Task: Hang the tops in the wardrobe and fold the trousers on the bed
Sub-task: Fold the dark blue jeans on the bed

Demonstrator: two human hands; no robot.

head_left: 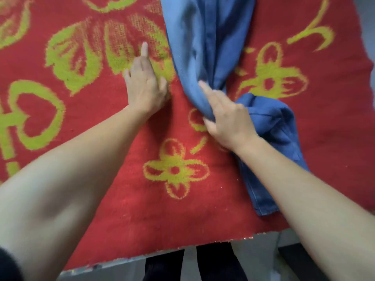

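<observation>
trousers point(203, 37) run far-to-near | right hand point(227, 120) grips their bunched middle | left hand point(145, 88) loosely spread on blanket point(121, 199), just left

left hand point(145, 86) palm down, index straight | right hand point(225, 120) grips trousers point(205, 37)

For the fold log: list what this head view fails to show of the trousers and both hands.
Head view only:
- Blue trousers: far end cut off by the top edge; near stretch hidden under the right forearm.
- Right hand: how much cloth it grips is hidden beneath it.
- Left hand: blurred; touching the red blanket or hovering, cannot tell.
</observation>
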